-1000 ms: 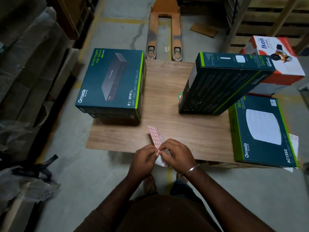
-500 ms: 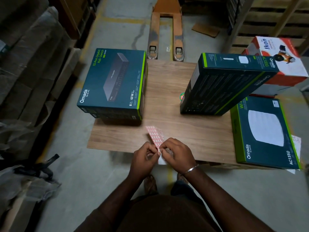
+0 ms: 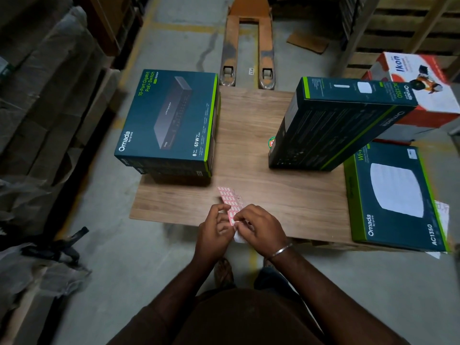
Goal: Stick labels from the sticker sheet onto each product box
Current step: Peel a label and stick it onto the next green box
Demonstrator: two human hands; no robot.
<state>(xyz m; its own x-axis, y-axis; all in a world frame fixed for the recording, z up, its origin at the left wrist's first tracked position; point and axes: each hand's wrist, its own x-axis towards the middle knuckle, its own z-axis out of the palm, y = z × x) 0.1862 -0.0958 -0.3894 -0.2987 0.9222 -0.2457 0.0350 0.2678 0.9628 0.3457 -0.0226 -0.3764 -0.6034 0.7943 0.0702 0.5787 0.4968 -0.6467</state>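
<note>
A sticker sheet (image 3: 230,201) with rows of red-bordered white labels sticks up over the near edge of the wooden board (image 3: 251,135). My left hand (image 3: 214,229) holds the sheet from the left and my right hand (image 3: 261,226) pinches at its lower part, both at the board's front edge. A teal switch box (image 3: 169,120) lies flat at the left on a stack of the same boxes. A dark AC1350 box (image 3: 331,123) stands tilted on the right. Another teal AC1350 box (image 3: 395,195) lies flat at the far right.
An orange pallet jack (image 3: 249,46) reaches the board's far edge. A red and white Ikon carton (image 3: 420,88) sits behind the right boxes. Wrapped goods (image 3: 37,120) line the left, and wooden pallets (image 3: 398,28) stand at the back right. My feet are under the board's near edge.
Both hands stay on the sticker sheet and shift their fingers slightly. The boxes have not moved; the view shifted a little.
</note>
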